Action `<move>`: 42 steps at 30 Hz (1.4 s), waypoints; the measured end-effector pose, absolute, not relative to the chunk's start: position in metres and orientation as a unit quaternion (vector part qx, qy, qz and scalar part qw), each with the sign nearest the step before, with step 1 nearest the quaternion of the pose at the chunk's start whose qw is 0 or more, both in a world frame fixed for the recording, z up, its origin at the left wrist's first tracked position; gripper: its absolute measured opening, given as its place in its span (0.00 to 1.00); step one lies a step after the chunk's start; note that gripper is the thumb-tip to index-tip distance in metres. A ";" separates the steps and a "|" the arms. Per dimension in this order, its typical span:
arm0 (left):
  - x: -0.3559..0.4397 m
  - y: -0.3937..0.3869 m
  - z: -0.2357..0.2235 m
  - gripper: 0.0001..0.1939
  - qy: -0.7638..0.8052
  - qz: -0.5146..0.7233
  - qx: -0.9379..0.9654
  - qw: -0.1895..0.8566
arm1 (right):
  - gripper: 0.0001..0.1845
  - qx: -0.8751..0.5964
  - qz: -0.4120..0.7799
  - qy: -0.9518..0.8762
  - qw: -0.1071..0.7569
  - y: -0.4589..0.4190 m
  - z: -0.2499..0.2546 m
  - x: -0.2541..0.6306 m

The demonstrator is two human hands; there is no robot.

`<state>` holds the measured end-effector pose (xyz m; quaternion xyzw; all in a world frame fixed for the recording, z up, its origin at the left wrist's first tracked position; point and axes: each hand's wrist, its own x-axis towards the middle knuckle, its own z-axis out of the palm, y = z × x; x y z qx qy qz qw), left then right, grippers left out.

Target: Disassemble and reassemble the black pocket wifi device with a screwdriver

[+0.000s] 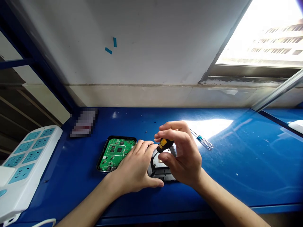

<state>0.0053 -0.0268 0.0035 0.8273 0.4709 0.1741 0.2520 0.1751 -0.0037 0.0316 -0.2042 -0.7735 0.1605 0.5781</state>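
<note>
My right hand grips a short black-and-yellow screwdriver between thumb and fingers. The screwdriver is tilted, its tip down at the left side of a metal plate inside a black plastic cover. Holding that cover along its left side is my left hand, fingers at the back and thumb at the front edge. Left of this hand lies a black casing half with a green circuit board in it; my fingers hide its right edge. My right hand hides part of the cover.
A white power strip with blue sockets stands at left. Behind it lies a blurred-out item. Small screws are scattered on the blue table. At right lies a blue-and-metal tool. A wall closes the back.
</note>
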 end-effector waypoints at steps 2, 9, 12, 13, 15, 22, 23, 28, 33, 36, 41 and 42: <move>0.005 -0.027 0.002 0.43 0.466 0.181 0.826 0.259 | 0.16 -0.214 0.137 -0.768 0.588 -0.002 0.032 0.174; 0.004 -0.027 0.004 0.44 0.465 0.175 0.833 0.245 | 0.20 -0.212 0.137 -0.772 0.584 -0.002 0.032 0.173; 0.003 -0.027 0.006 0.39 0.457 0.173 0.839 0.239 | 0.22 -0.197 0.181 -0.772 0.576 -0.005 0.030 0.176; 0.003 -0.027 0.006 0.38 0.456 0.174 0.840 0.238 | 0.22 -0.192 0.195 -0.772 0.573 -0.006 0.030 0.177; 0.004 -0.027 0.006 0.35 0.455 0.175 0.841 0.233 | 0.20 -0.184 0.212 -0.775 0.566 -0.008 0.029 0.179; 0.004 -0.027 0.003 0.34 0.466 0.175 0.832 0.247 | 0.15 -0.212 0.143 -0.766 0.590 -0.002 0.029 0.176; 0.004 -0.027 0.003 0.35 0.467 0.173 0.831 0.250 | 0.15 -0.218 0.134 -0.760 0.597 -0.001 0.029 0.175; 0.004 -0.026 0.003 0.33 0.467 0.170 0.832 0.244 | 0.20 -0.243 0.118 -0.744 0.611 -0.002 0.029 0.175; 0.005 -0.025 0.004 0.33 0.465 0.180 0.831 0.245 | 0.25 -0.231 0.152 -0.754 0.597 -0.006 0.027 0.179; 0.005 -0.026 0.004 0.33 0.464 0.178 0.831 0.248 | 0.22 -0.213 0.159 -0.763 0.589 -0.007 0.027 0.180; 0.005 -0.026 0.004 0.35 0.469 0.175 0.828 0.253 | 0.19 -0.228 0.099 -0.759 0.601 -0.004 0.028 0.176; 0.005 -0.026 0.004 0.36 0.470 0.175 0.828 0.252 | 0.20 -0.235 0.084 -0.757 0.604 -0.004 0.029 0.175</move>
